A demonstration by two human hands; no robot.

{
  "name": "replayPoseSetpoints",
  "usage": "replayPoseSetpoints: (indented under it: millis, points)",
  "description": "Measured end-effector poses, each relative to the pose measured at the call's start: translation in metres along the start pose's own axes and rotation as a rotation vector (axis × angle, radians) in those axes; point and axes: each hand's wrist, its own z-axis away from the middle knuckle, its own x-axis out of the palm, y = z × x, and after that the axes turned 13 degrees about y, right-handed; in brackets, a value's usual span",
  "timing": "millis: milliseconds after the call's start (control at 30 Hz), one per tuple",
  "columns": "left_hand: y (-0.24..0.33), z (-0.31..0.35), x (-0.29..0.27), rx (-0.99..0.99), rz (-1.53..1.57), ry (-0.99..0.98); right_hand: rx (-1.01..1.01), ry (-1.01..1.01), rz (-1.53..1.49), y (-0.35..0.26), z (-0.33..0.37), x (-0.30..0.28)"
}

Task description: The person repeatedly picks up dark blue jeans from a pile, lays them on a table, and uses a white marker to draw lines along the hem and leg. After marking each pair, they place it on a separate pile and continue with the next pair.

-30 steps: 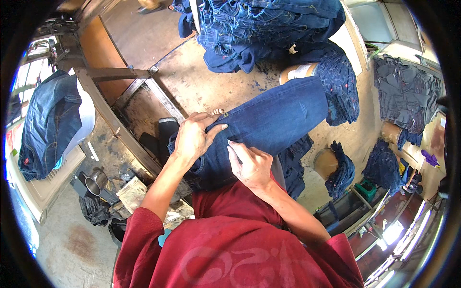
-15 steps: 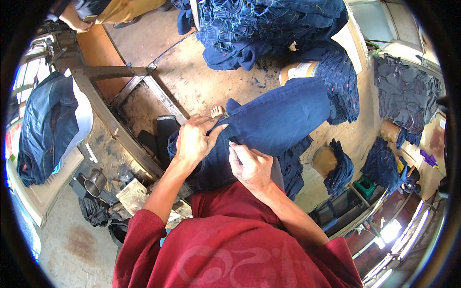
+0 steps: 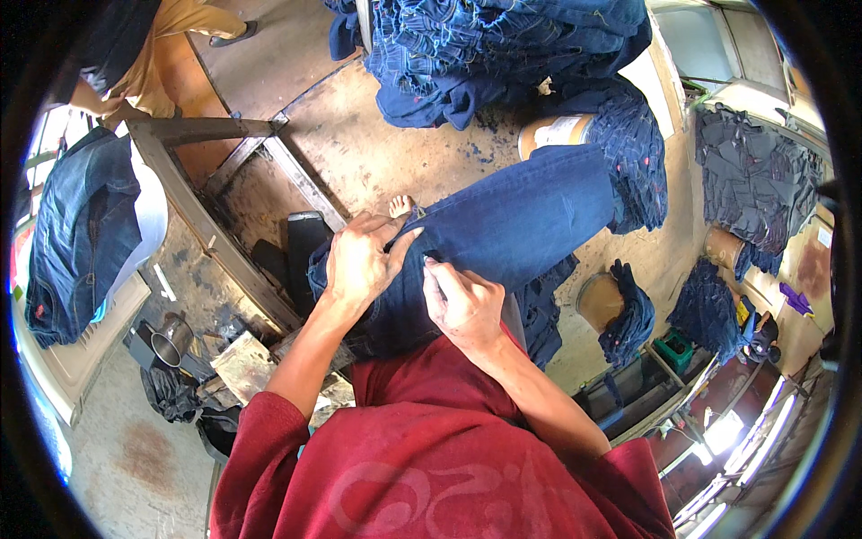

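A pair of dark blue jeans (image 3: 530, 211) lies stretched out in front of my body, one leg reaching to the upper right. My left hand (image 3: 361, 259) grips the denim at its left part, thumb stretched along the fabric and fingers curled over the edge. Just right of it, my right hand (image 3: 464, 301) is closed in a pinch against the cloth. Whatever sits between those fingertips is too small to make out. Beneath the jeans, the surface bearing them is hidden.
Heaped denim (image 3: 503, 54) rises at the far side. More garments drape over a round drum (image 3: 548, 135) and a drum (image 3: 603, 301) on the right. Grey garments (image 3: 754, 171) hang farther right. On the left are jeans (image 3: 85, 234), a metal mug (image 3: 172, 341) and a wooden frame (image 3: 211, 234). Another person (image 3: 135, 54) stands at upper left.
My hands stay almost in place on the jeans, the right one shifting slightly left. The person at upper left has moved closer to the jeans on the left.
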Motion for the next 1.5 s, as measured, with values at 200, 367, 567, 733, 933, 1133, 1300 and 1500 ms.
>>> replayPoseSetpoints:
  millis: [200,367,567,733,933,1133,1300,1500]
  points:
    - [0.0007,-0.0002,0.001,0.006,0.01,0.028,-0.032,0.081,-0.088,-0.0007,-0.0003,-0.0037]
    - [0.0006,0.0002,0.0017,0.017,0.0,0.044,-0.042,0.03,0.01,-0.0024,-0.0021,-0.0031]
    - [0.0017,0.0,0.0026,0.01,0.008,0.055,0.001,0.054,-0.046,-0.0013,-0.0011,-0.0018]
    - [0.0026,-0.0009,0.0029,0.019,0.008,0.065,-0.035,0.003,0.023,-0.0003,-0.0025,-0.002]
    - [0.0047,-0.0018,0.003,0.001,0.012,0.101,-0.007,0.037,-0.04,0.0005,-0.0035,-0.0033]
    - [0.0058,-0.0012,0.0017,-0.012,-0.035,0.045,-0.032,-0.027,0.058,0.0002,-0.0015,-0.0027]
    - [0.0061,-0.0016,0.0022,0.0,-0.015,0.074,0.021,-0.002,-0.01,0.0025,-0.0018,-0.0025]
    - [0.0051,-0.0012,0.003,-0.004,-0.026,0.077,-0.037,0.027,-0.001,0.0041,-0.0007,-0.0043]
